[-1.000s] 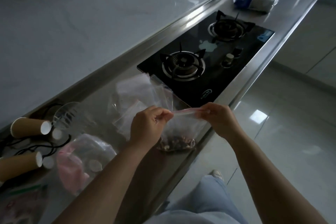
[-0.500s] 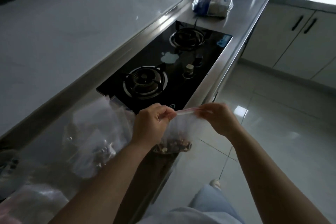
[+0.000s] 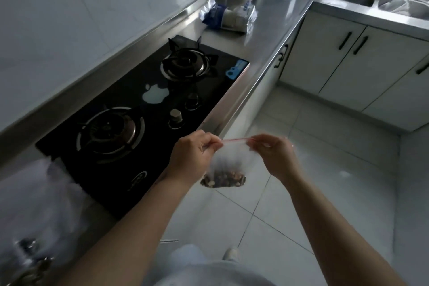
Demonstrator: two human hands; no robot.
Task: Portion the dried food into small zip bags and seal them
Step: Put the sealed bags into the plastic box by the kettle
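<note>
Bag [image 3: 228,165] now off-counter, food-bottomed

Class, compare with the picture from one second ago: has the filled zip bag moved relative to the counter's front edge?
Yes. The zip bag, pinched by the left hand and right hand, then hung over the counter edge; now it hangs clear of it, over the floor.

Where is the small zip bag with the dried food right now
In the head view the small zip bag hangs lower centre, pinched at its red zip strip between the left hand and right hand, off the counter edge, over the floor.
</note>
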